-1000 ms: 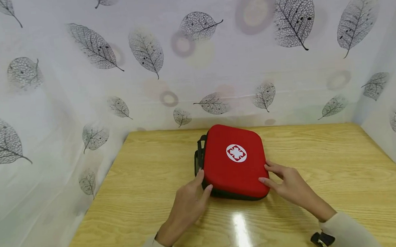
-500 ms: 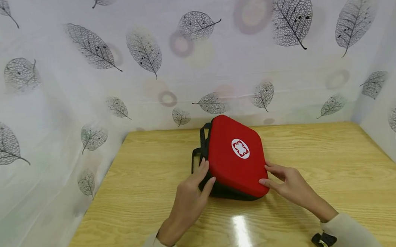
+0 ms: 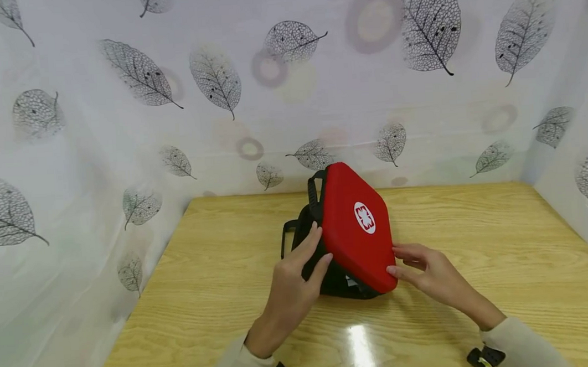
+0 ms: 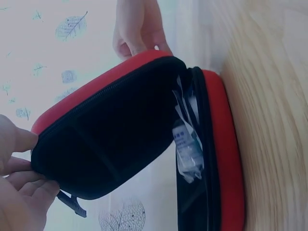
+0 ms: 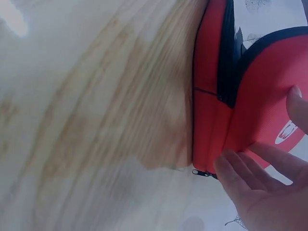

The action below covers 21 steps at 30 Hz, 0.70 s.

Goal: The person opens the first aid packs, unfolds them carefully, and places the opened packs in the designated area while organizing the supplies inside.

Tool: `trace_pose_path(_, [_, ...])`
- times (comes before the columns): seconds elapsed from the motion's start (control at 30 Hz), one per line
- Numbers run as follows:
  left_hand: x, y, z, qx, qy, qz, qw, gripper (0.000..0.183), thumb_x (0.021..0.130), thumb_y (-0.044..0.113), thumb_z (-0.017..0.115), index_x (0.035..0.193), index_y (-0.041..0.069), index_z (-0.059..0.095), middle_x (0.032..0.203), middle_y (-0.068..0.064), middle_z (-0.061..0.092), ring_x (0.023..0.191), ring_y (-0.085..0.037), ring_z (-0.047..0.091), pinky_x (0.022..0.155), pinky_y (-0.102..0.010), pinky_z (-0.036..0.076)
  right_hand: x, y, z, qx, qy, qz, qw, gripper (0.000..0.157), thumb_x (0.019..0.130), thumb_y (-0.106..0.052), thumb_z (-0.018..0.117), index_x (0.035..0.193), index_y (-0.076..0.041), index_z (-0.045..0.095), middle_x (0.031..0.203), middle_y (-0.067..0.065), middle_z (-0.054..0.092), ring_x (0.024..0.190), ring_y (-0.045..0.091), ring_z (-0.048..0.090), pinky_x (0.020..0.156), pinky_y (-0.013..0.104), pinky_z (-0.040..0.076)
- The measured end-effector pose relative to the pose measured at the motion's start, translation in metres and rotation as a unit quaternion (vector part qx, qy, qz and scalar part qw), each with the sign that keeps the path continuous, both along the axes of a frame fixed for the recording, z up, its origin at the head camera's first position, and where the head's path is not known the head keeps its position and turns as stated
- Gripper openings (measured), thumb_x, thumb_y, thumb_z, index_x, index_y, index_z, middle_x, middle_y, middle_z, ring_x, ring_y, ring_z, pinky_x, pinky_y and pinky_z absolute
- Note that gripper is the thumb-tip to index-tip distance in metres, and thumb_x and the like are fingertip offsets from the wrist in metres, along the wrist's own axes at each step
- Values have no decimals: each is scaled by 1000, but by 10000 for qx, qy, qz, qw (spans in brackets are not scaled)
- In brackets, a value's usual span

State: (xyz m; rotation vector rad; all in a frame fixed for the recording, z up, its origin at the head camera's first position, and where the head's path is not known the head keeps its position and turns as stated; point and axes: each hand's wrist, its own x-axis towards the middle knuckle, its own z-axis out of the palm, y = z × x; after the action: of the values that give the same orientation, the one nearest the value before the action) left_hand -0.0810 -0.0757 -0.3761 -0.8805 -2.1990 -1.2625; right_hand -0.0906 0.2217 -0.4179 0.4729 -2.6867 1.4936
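A red first-aid case with a white cross emblem stands on the table, its lid tilted up on the left and hinged at the right. My left hand pinches the free edge of the lid, thumb on one side and fingers on the other. Against the hinged right side and the lid's near corner rest the thumb and fairly straight fingers of my right hand. In the left wrist view the lid's black lining shows, and a clear plastic packet hangs at the gap above the red base. Other contents are mostly hidden.
The wooden table spreads around the case, with a bright glare spot near the front. Behind it and at both sides hangs a leaf-patterned cloth. A black handle loop juts from the lid's left edge.
The lid has swung up and to the right with my left hand, from lying nearly flat to steeply tilted. A dark opening now shows beneath it. My right hand has hardly moved.
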Motion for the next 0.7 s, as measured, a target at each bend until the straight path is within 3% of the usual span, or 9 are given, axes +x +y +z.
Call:
trace_pose_path(0.1, [-1,5,1,134,38,-81,9999,58,94,4,71,148,0,49,151,-14,48,137,-23,49,105,-35,45,-1,2,4,138,26,-33,9999,51,89,-19,80,130,5,64,132,22,63,113,41,64,91,44,56])
trace_pose_path(0.23, [-2,12,3,328,40,-213,9992,58,94,3,71,148,-1,49,152,-14,47,138,-23,48,105,-34,45,-1,1,18,265,250,-141,9992,47,91,-18,78,131,3,64,125,21,67,105,35,69,83,35,60])
trace_pose_path(0.37, [-1,20,4,485,-8,-351,9982,60,93,-1,70,148,-2,47,153,-14,45,139,-24,47,106,-35,44,-1,-3,38,227,860,-219,9958,37,93,-10,75,127,2,68,116,17,72,92,21,74,74,22,58])
trace_pose_path(0.5, [0,26,5,546,-53,-444,9975,62,93,-3,70,150,-2,45,154,-14,44,139,-26,47,105,-35,45,0,-11,58,252,1662,-191,9856,35,89,-3,77,123,-3,71,112,10,73,87,9,72,74,16,56])
trace_pose_path(0.7, [0,36,8,572,29,-506,9971,60,94,0,69,149,-3,45,154,-13,45,138,-24,48,104,-33,46,9,-33,89,247,2559,-28,9664,43,79,7,81,121,-2,73,114,5,72,86,11,70,71,16,56])
